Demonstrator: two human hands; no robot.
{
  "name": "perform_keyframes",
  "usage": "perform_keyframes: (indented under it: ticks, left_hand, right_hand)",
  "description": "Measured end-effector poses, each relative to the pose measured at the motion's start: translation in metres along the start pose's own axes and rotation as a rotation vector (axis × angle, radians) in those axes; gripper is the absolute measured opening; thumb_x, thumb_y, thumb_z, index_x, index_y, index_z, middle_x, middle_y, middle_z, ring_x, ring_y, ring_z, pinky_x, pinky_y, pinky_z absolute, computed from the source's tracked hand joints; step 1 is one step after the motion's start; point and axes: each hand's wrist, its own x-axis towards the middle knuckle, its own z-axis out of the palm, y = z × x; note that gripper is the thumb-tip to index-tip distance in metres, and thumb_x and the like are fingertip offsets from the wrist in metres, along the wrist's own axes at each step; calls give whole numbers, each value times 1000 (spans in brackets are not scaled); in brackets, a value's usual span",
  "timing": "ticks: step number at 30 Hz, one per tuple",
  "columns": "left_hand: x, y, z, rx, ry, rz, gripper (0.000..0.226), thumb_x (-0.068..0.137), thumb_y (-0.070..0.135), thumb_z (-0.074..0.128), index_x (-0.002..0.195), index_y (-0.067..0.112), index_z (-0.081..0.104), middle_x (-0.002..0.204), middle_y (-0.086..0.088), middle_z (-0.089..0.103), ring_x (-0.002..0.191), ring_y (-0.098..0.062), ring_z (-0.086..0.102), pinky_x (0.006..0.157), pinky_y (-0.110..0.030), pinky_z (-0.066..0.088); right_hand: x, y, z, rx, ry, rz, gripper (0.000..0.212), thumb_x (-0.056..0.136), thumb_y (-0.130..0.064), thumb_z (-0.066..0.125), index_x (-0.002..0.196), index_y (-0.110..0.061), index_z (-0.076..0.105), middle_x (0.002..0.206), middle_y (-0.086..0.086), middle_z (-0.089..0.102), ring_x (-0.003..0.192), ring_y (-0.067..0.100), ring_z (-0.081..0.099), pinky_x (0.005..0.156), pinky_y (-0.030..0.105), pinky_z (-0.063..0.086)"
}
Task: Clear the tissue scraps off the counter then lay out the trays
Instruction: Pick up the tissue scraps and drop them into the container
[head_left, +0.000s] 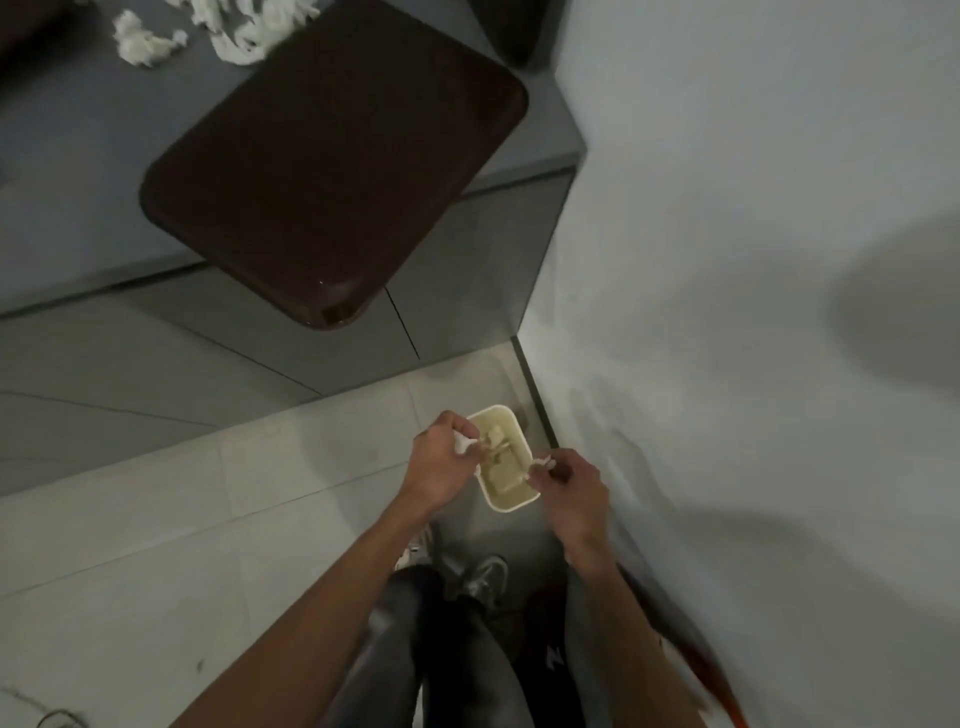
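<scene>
Tissue scraps (150, 44) lie on the table (62, 171) by a brown tray (332, 161). I see left hand (441, 467) and right hand (571, 488) each pinching scraps over a cream floor bin (511, 501), scraps inside.

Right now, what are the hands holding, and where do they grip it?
Left hand and right hand each pinch a small tissue scrap at the fingertips, over the bin.

The grey tabletop (78, 171) carries a dark brown tray (332, 156), its near corner overhanging the front edge; white tissue scraps (148, 47) lie beyond it; below me, the tiled floor (156, 519) bears a cream bin (511, 503) beside the wall.
</scene>
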Motion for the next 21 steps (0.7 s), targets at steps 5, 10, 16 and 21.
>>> perform_keyframes:
  ticks: [5, 10, 16, 21]
  left_hand:
    - [74, -64, 67, -11, -119, -96, 22, 101, 0, 47, 104, 13, 64, 99, -15, 71, 84, -32, 74, 80, -48, 63]
    - [139, -118, 126, 263, -176, -113, 27, 105, 18, 42, 117, 6, 63, 123, -22, 67, 110, -41, 65, 93, -43, 54]
    - [212, -159, 196, 441, -296, -158, 49, 109, 32, 31, 143, -2, 41, 141, -25, 54, 121, -38, 58, 86, -32, 40]
    - [266, -194, 248, 677, -446, -181, 60, 104, 13, 40, 152, -12, 14, 159, -30, 9, 138, -44, 37, 103, -38, 39]
  right_hand:
    - [60, 84, 51, -125, -7, -37, 17, 94, -19, 69, 105, -26, 80, 103, 3, 78, 93, 20, 74, 73, 18, 45]
    - [115, 144, 100, -82, -96, 78, 36, 94, -21, 49, 89, -22, 85, 100, 2, 80, 95, 23, 73, 79, 26, 50]
    - [181, 206, 149, -195, -104, 42, 20, 90, -23, 68, 103, -15, 81, 103, 8, 79, 96, 26, 74, 84, 32, 57]
    - [224, 251, 179, -451, -141, -68, 23, 96, -8, 61, 114, -6, 76, 117, 14, 70, 106, 30, 69, 77, 9, 48]
